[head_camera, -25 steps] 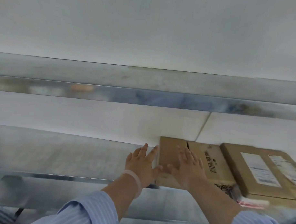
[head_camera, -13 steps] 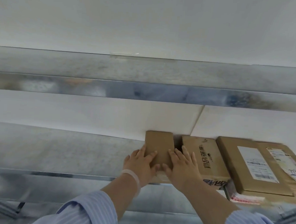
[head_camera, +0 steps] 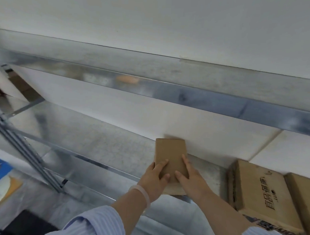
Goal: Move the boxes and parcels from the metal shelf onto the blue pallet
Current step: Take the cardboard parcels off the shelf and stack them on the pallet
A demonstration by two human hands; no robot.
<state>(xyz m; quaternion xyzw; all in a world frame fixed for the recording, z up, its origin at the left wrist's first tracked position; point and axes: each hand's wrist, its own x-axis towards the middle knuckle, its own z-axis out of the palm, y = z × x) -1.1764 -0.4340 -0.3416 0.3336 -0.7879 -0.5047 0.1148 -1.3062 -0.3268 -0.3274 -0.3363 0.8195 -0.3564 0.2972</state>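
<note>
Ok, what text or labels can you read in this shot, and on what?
Nothing can be quoted.
On the small plain box, held by the left hand and right hand: no print on the faces shown.
On the printed box, top: large dark Chinese characters, too blurred to quote.
Its front: dark print, blurred and cut off.
On the blue and white item, lower left: dark print, unreadable.

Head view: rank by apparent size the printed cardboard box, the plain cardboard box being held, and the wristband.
1. printed cardboard box
2. plain cardboard box; wide-angle stretch at the frame edge may exaggerate the gap
3. wristband
</note>
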